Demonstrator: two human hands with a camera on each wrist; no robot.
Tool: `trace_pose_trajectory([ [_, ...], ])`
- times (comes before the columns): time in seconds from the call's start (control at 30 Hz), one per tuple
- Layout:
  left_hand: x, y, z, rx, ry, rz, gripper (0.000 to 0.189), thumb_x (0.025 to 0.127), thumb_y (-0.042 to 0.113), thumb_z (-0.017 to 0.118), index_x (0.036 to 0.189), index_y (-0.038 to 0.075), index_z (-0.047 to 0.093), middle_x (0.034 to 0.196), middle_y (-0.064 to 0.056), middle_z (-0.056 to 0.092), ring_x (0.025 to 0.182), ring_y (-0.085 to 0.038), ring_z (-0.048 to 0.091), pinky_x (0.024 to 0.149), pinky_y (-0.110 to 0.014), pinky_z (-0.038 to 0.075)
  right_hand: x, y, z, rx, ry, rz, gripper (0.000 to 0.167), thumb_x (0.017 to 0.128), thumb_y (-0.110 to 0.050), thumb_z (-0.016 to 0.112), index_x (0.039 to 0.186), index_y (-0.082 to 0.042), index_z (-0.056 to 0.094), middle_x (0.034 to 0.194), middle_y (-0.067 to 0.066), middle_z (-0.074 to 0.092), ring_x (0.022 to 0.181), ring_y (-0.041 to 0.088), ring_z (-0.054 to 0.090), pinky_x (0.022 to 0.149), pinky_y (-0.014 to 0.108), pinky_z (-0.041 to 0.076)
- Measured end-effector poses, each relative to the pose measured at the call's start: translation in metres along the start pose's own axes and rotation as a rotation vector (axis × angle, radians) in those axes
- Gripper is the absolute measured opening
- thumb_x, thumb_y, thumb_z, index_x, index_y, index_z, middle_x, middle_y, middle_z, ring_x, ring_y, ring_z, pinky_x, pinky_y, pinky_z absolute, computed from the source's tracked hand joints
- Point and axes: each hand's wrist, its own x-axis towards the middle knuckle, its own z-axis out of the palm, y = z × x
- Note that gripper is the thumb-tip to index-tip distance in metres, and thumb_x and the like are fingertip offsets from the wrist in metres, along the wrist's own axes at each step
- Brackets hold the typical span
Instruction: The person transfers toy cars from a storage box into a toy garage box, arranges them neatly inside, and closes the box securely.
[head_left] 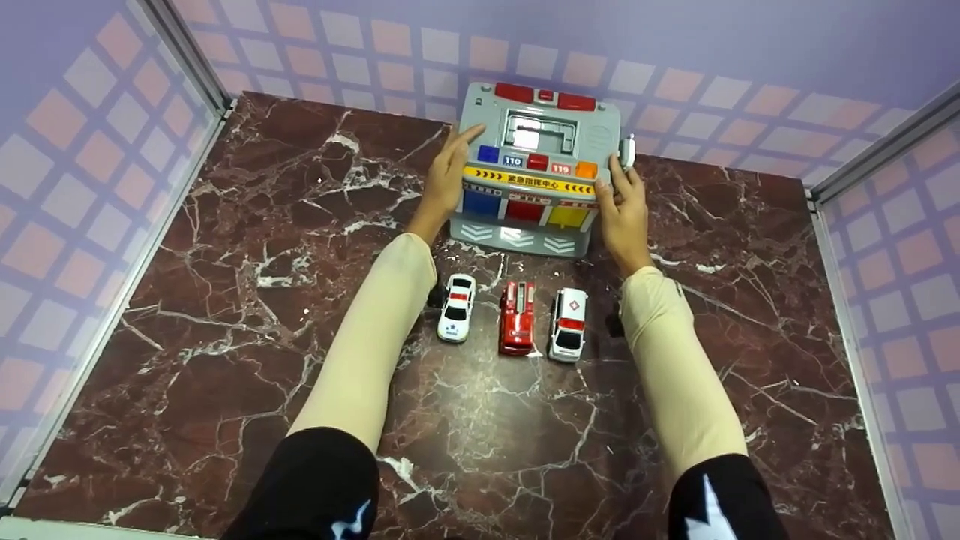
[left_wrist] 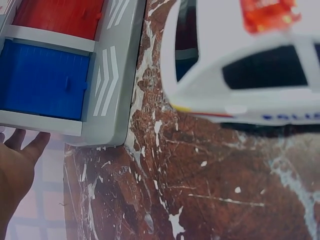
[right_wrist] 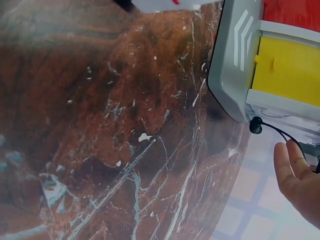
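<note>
A grey toy emergency station (head_left: 517, 161) stands near the back wall. Its front has blue, red and yellow garage doors under a yellow sign strip. My left hand (head_left: 448, 176) holds its left side, one digit reaching over the roof edge. On the opposite side my right hand (head_left: 624, 214) grips the right edge, thumb toward the front corner. In the left wrist view, fingertips (left_wrist: 37, 142) meet the side wall by the blue door (left_wrist: 45, 80). In the right wrist view, fingers (right_wrist: 282, 160) are beside the yellow door's side, near a black cord (right_wrist: 275, 127).
In front of the station stand a white toy police car (head_left: 456, 309), a red toy fire engine (head_left: 517, 319) and a white toy ambulance (head_left: 568, 324). A small white part (head_left: 628, 152) sticks out at the station's right. Checkered panels (head_left: 360, 45) enclose the dark red marbled surface (head_left: 225, 375).
</note>
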Motion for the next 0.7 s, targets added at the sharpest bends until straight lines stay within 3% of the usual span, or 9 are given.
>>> trace_pose_trajectory([
  [0.13, -0.008, 0.001, -0.002, -0.013, 0.000, -0.010, 0.043, 0.110, 0.029, 0.032, 0.144, 0.020, 0.055, 0.166, -0.004, 0.023, 0.153, -0.008, 0.016, 0.117, -0.011, 0.013, -0.007, 0.000, 0.001, 0.003, 0.003, -0.021, 0.053, 0.104, -0.034, 0.052, 0.153, -0.018, 0.041, 0.158, 0.023, 0.030, 0.100, 0.019, 0.051, 0.090, 0.030, 0.046],
  [0.3, -0.021, 0.006, -0.001, -0.039, -0.022, 0.001, 0.043, 0.110, 0.027, 0.032, 0.146, 0.017, 0.054, 0.168, -0.004, 0.015, 0.153, -0.009, 0.013, 0.118, -0.012, 0.012, -0.020, -0.002, -0.005, -0.023, 0.009, -0.013, 0.053, 0.104, -0.034, 0.052, 0.153, -0.019, 0.041, 0.159, 0.025, 0.027, 0.116, 0.028, 0.052, 0.104, 0.039, 0.043],
  [0.53, -0.044, 0.040, -0.009, -0.044, -0.035, 0.014, 0.043, 0.109, 0.016, 0.031, 0.145, 0.006, 0.052, 0.166, -0.012, 0.016, 0.154, -0.019, 0.016, 0.121, -0.020, 0.013, -0.034, -0.007, -0.007, -0.029, -0.002, -0.023, 0.055, 0.103, -0.036, 0.052, 0.154, -0.020, 0.040, 0.159, 0.025, 0.025, 0.135, 0.035, 0.044, 0.112, 0.043, 0.039],
  [0.63, -0.047, 0.042, -0.010, -0.039, -0.023, 0.016, 0.043, 0.109, 0.016, 0.031, 0.144, 0.006, 0.053, 0.165, -0.012, 0.020, 0.154, -0.016, 0.017, 0.121, -0.018, 0.013, -0.036, -0.007, -0.007, -0.133, 0.021, -0.094, 0.053, 0.102, -0.035, 0.054, 0.151, -0.016, 0.045, 0.159, 0.026, 0.026, 0.141, 0.039, 0.037, 0.117, 0.045, 0.032],
  [0.7, -0.048, 0.034, -0.008, -0.037, -0.015, 0.014, 0.043, 0.109, 0.017, 0.031, 0.144, 0.007, 0.054, 0.165, -0.011, 0.022, 0.153, -0.015, 0.018, 0.121, -0.018, 0.013, -0.038, -0.006, -0.008, -0.239, 0.045, -0.161, 0.051, 0.101, -0.034, 0.057, 0.147, -0.013, 0.051, 0.160, 0.027, 0.026, 0.144, 0.042, 0.031, 0.121, 0.046, 0.025],
])
